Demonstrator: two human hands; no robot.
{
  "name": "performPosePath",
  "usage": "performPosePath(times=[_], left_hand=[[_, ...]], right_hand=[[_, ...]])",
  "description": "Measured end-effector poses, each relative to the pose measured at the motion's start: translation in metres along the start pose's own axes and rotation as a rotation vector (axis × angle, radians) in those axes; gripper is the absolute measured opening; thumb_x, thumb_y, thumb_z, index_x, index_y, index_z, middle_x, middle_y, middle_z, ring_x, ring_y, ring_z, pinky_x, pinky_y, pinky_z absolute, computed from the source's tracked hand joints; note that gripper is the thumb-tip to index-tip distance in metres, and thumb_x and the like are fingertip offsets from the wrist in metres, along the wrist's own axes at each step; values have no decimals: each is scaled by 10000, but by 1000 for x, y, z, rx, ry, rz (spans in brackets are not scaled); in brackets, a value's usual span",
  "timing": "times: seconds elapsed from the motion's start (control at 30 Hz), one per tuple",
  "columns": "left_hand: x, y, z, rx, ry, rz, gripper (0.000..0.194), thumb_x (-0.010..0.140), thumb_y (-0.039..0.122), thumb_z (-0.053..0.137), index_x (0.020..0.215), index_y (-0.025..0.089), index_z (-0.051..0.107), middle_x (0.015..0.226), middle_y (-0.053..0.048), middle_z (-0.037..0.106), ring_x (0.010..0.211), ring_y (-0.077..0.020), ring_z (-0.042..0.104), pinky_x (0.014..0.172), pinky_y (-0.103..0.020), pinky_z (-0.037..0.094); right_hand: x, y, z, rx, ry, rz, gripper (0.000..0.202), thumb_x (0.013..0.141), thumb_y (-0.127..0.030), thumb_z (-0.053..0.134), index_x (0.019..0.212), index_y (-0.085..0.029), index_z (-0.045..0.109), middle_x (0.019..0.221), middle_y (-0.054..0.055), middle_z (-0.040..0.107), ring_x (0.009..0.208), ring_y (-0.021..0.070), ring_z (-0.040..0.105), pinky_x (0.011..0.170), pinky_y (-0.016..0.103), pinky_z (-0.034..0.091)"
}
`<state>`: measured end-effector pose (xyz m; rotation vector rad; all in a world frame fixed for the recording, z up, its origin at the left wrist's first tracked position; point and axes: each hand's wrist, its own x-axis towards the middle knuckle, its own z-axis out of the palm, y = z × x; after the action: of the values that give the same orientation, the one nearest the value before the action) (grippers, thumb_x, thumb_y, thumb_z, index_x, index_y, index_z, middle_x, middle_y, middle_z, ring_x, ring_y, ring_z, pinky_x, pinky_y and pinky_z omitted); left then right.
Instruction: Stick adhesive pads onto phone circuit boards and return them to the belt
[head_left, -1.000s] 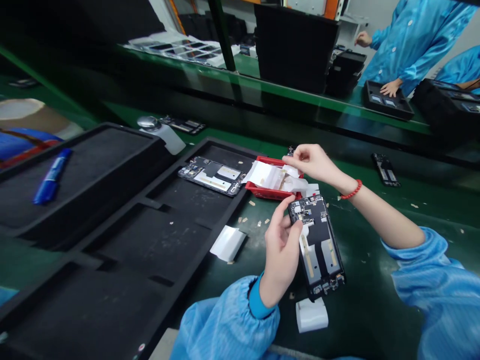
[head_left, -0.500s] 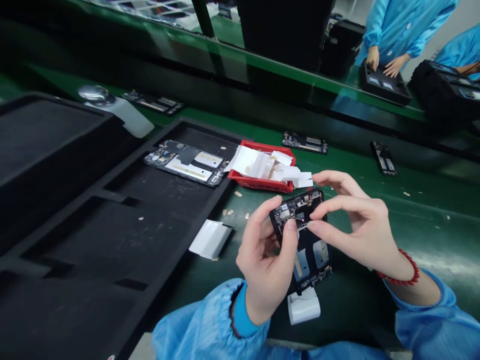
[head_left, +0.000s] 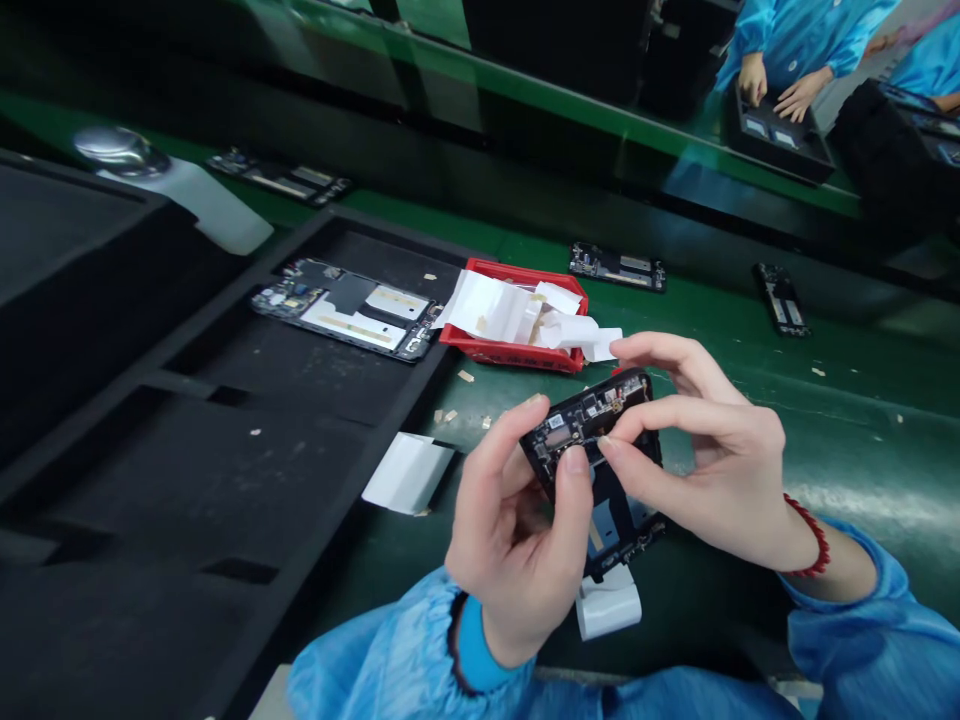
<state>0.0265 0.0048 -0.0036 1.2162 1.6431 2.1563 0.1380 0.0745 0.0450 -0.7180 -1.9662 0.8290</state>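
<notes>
An open phone frame (head_left: 619, 510) with bare circuit boards is held tilted over the green bench, its upper end toward the red bin. My left hand (head_left: 521, 530) grips it by the left side, the thumb resting on the circuit board. With thumb and index finger nearly together, my right hand (head_left: 697, 450) pinches at the middle of the board; whatever lies between these fingertips is too small to make out. A white folded piece (head_left: 609, 605) lies just below the phone frame.
Left is a black foam tray (head_left: 315, 450) holding another open phone (head_left: 349, 310). A red bin (head_left: 517, 350) carries white film strips. More phone frames (head_left: 616, 268) lie at the back. Another white piece (head_left: 409, 472) is beside the tray. A person's hands (head_left: 799, 98) touch a black tray.
The phone frame has tilted more in my left hand, and its upper end has turned slightly. My right fingertips have shifted a little left on the board. The whole view has moved somewhat.
</notes>
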Motion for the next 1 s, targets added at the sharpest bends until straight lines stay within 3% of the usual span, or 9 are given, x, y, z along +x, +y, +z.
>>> performPosePath(times=[0.27,0.47,0.67,1.0], left_hand=[[-6,3,4,-6,71,-5,518,846,19,711,1305,259,686,1075,17,809,832,-127,787,787,-190,641],[-4,5,6,-39,86,-8,429,879,86,719,1274,252,701,999,28,810,788,-111,781,749,-176,631],[-1,8,9,72,130,21,372,822,48,762,1164,185,710,978,13,804,736,-132,782,708,-210,660],[3,6,9,116,125,79,355,830,48,740,1157,181,702,971,13,796,710,-110,770,718,-191,644]], right_hand=[[-4,-2,9,95,89,36,164,795,-35,738,723,-178,705,1199,112,666,1093,204,664,1023,399,549],[-4,-1,13,161,116,48,171,789,-23,729,724,-177,695,1162,115,665,1079,219,681,962,402,578],[-6,-2,16,153,140,43,170,783,-19,732,721,-174,700,1150,116,671,1049,217,693,950,406,586],[-7,-5,11,100,86,30,133,829,-50,710,790,-175,734,1238,140,668,1126,226,689,1026,429,560]])
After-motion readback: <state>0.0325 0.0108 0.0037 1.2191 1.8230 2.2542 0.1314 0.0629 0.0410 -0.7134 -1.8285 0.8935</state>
